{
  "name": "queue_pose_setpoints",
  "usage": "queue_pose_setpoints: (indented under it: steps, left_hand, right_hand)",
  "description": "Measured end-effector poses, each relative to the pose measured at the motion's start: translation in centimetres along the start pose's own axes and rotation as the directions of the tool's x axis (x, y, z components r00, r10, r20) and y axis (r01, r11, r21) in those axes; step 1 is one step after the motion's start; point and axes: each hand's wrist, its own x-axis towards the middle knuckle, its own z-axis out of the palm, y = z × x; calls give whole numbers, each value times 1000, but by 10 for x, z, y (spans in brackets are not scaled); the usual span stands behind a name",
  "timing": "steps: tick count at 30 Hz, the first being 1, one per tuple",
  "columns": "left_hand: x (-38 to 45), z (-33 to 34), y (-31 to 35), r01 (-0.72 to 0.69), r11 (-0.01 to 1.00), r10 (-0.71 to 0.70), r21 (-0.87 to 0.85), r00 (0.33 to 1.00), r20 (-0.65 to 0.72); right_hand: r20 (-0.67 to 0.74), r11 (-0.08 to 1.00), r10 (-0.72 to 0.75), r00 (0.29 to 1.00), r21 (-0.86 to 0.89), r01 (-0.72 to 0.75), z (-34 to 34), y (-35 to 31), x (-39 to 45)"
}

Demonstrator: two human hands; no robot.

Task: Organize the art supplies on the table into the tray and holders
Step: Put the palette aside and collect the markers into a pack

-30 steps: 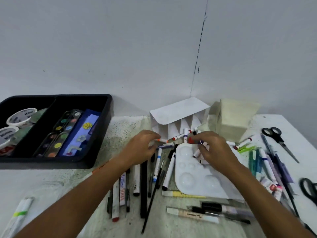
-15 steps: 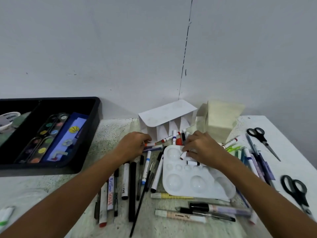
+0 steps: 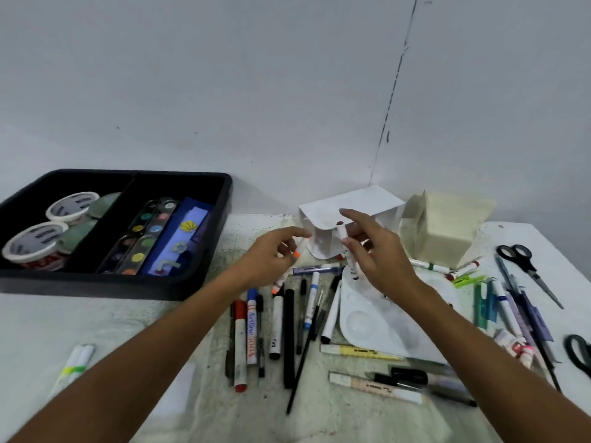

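Note:
My left hand [image 3: 271, 257] is raised over the table and grips a small white marker with an orange cap [image 3: 300, 247]. My right hand [image 3: 377, 251] holds a white marker with a dark red cap [image 3: 347, 251] nearly upright, index finger stretched out. Both hover just in front of the white divided holder [image 3: 355, 203], which lies on its side. A cream holder [image 3: 444, 225] lies to its right. The black two-part tray [image 3: 204, 282] at the left holds paint tubs [image 3: 32, 241], watercolour strips [image 3: 140, 238] and a blue card [image 3: 179, 247].
Many markers and pens [image 3: 278, 324] lie in front of my hands, beside a white mixing palette [image 3: 371, 321]. More pens and paint tubes [image 3: 508, 308] and two pairs of scissors [image 3: 527, 266] lie at the right. A highlighter [image 3: 75, 362] rests near the front left.
Both hands have lifted off the pile by the holder, each now carrying a small marker. The view has swung left, so the tray shows fully again.

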Motion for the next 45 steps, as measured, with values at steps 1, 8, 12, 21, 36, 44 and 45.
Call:
queue_pose_setpoints:
  steps: [1, 8, 12, 21, 36, 44, 45]
  left_hand:
    - [-9, -7, 2, 11, 999, -11, -51, 1000, 1]
    - [-77, -55, -10, 64, 977, -44, -204, 994, 101]
    - [-125, -93, -34, 131, 977, -116, -171, 989, 93]
    - [-220, -186, -90, 268, 947, -289, -175, 951, -109]
    - [-240, -187, -125, 318, 947, -315, 43, 947, -67]
    - [-238, -182, -130, 218, 927, -229, 305, 973, 0]
    - [-237, -182, -130, 203, 919, -217, 337, 976, 4]
  right_hand:
    - [11, 997, 23, 1000, 79, -24, 11, -11, 1]
    - [70, 929, 98, 993, 352, -117, 82, -68, 1]
    - [115, 870, 127, 985, 464, -166, 126, -110, -5]
    - [424, 831, 125, 897, 449, -328, 232, -198, -37]
    - [429, 881, 374, 822, 111, -459, 285, -215, -54]
    - [435, 916, 360, 825, 6, -402, 287, -220, -58]
    - [449, 914, 365, 816, -4, -406, 286, -221, -58]
